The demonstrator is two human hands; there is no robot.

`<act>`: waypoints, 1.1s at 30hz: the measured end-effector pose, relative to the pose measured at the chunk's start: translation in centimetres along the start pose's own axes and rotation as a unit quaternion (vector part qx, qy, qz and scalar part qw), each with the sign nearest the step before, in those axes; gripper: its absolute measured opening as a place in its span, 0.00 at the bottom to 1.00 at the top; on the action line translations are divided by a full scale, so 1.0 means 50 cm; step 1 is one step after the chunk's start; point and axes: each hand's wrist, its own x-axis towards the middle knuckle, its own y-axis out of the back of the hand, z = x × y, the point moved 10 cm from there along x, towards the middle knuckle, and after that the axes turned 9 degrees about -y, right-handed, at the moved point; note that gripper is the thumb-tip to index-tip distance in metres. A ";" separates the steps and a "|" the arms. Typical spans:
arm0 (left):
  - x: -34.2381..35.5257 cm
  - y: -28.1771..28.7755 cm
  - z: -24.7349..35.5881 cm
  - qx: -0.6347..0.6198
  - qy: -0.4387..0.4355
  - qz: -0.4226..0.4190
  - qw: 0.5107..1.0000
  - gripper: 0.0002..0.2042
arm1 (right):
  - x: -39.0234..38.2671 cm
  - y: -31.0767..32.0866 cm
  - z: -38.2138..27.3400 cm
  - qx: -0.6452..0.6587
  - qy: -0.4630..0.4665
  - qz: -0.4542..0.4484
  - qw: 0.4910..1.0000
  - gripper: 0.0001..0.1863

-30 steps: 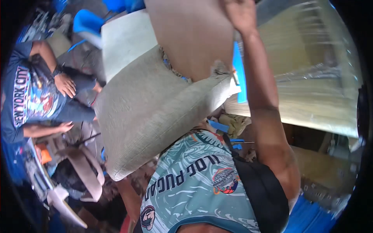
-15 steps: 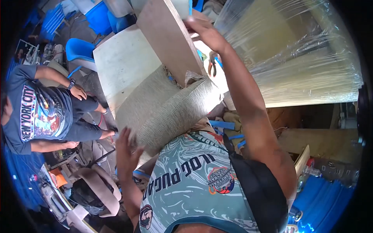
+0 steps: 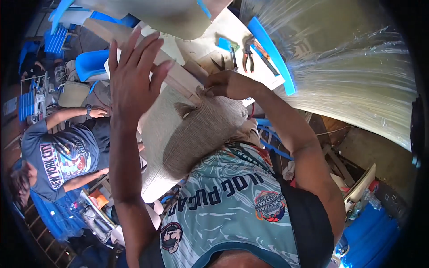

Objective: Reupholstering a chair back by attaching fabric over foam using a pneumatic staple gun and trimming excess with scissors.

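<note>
A grey-beige woven fabric piece (image 3: 196,138) with frayed edges drapes over the front of a pale work table (image 3: 154,120), against my body. A wooden board (image 3: 181,82) stands on edge, running from the upper left down to the fabric. My right hand (image 3: 230,85) has its fingers closed on the fabric's edge at the board's near end. Raised over the far part of the board, my left hand (image 3: 136,76) is open, fingers spread, holding nothing. Beyond my right hand lie pliers (image 3: 248,58) and a dark pointed tool (image 3: 219,63), partly hidden.
A blue strip (image 3: 273,56) edges the table's right side, beside a large plastic-wrapped piece (image 3: 344,76). A curved beige panel (image 3: 178,20) fills the top. On the left are a blue chair (image 3: 89,64) and a seated person (image 3: 73,154).
My left hand has risen from beside the fabric to above the board. My right hand has come down from the board's upper edge to the fabric. The board has tipped lower.
</note>
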 end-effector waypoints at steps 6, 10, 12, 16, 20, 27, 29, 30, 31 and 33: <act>0.047 -0.052 0.004 0.025 0.022 0.030 0.999 0.12 | -0.002 -0.014 -0.034 -0.100 0.133 -0.051 0.985 0.32; 0.031 -0.040 0.012 -0.035 -0.015 0.148 0.988 0.12 | 0.023 -0.057 0.041 0.046 -0.052 -0.174 0.982 0.32; 0.030 -0.054 0.006 -0.039 -0.012 0.146 0.989 0.14 | 0.002 -0.039 0.038 0.079 -0.068 -0.143 0.984 0.29; 0.041 -0.038 -0.012 -0.055 -0.006 0.193 0.980 0.12 | -0.135 0.018 -0.074 -0.050 0.167 -0.052 0.983 0.23; 0.103 -0.063 -0.009 -0.011 -0.031 0.181 0.983 0.11 | -0.182 0.134 -0.056 -0.048 0.073 0.147 0.985 0.16; 0.046 -0.076 -0.053 -0.131 -0.028 0.193 0.972 0.17 | -0.196 0.107 -0.131 -0.012 0.168 0.146 0.975 0.15; -0.022 -0.055 -0.041 -0.184 -0.043 0.197 0.962 0.26 | -0.196 0.129 -0.119 0.033 0.092 0.183 0.978 0.18; -0.048 -0.063 -0.030 -0.263 -0.045 0.171 0.949 0.29 | -0.196 0.120 -0.131 0.011 0.086 0.172 0.981 0.18; -0.071 -0.080 -0.015 -0.341 -0.042 0.143 0.928 0.31 | -0.196 0.133 -0.111 0.019 0.006 0.210 0.978 0.19; -0.103 -0.154 0.039 -0.499 -0.017 0.048 0.865 0.34 | -0.205 0.136 -0.128 -0.071 -0.048 0.260 0.962 0.20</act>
